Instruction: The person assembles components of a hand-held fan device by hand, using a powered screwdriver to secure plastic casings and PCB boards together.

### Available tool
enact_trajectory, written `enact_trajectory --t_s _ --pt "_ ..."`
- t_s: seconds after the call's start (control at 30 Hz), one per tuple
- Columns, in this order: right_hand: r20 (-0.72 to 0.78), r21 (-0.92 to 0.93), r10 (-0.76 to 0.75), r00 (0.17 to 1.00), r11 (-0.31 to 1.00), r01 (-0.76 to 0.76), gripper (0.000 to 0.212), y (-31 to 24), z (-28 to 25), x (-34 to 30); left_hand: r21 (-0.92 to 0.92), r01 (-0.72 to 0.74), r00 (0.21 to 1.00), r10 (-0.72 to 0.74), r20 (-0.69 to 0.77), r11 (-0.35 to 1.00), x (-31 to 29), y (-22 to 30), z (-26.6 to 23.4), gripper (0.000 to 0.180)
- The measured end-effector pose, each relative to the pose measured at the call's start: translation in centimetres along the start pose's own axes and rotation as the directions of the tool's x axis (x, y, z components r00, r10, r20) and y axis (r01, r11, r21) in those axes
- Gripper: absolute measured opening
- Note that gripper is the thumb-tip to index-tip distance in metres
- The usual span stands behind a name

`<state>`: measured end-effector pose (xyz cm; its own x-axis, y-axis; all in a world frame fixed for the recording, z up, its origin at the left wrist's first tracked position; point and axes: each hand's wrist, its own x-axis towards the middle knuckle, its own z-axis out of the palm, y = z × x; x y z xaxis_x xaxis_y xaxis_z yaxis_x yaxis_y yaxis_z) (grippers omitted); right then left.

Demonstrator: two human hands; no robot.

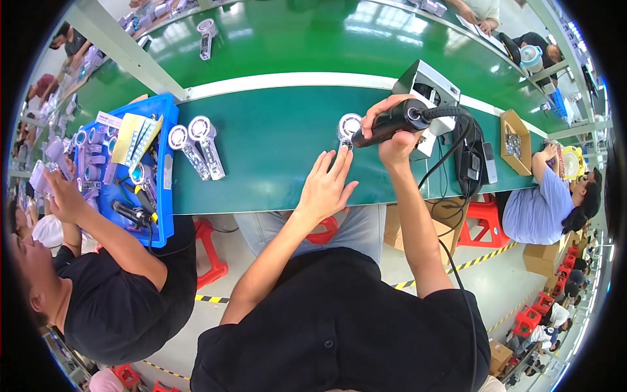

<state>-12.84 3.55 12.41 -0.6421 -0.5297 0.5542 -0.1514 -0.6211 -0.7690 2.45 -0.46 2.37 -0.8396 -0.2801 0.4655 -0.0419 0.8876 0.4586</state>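
A small handheld fan with a pale round head lies on the green bench in front of me. My left hand reaches up to it, fingers stretched out and fingertips at the handle end. In my right hand is a black corded electric screwdriver, held tilted, its front end pointing down-left to the fan's handle. The screwdriver's tip and part of the handle are hidden. Two more fans, one on the left and its neighbour, lie side by side with their inner parts showing.
A blue bin of fan parts and tools stands at the left, beside a co-worker. At the right are a grey machine, black cables and a cardboard box of small parts. A green conveyor belt runs beyond the bench.
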Motion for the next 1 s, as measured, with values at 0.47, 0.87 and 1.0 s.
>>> enact_trajectory --t_s 0.47,0.87,1.0 --pt "-0.03 -0.131 -0.087 0.996 0.988 0.082 0.084 -0.4 -0.5 -0.7 -0.126 0.011 0.998 -0.002 0.069 0.992 0.4 0.3 -0.8 0.069" --pt "-0.136 -0.325 -0.18 0.974 0.937 0.128 0.091 -7.0 -9.1 4.6 -0.212 0.019 0.999 -0.01 0.043 0.977 -0.5 -0.3 -0.8 0.063" --pt "-0.148 -0.376 -0.133 0.98 0.924 0.069 0.091 -5.9 -9.5 4.5 -0.21 0.029 0.998 -0.018 0.054 0.977 -0.5 -0.3 -0.8 0.062"
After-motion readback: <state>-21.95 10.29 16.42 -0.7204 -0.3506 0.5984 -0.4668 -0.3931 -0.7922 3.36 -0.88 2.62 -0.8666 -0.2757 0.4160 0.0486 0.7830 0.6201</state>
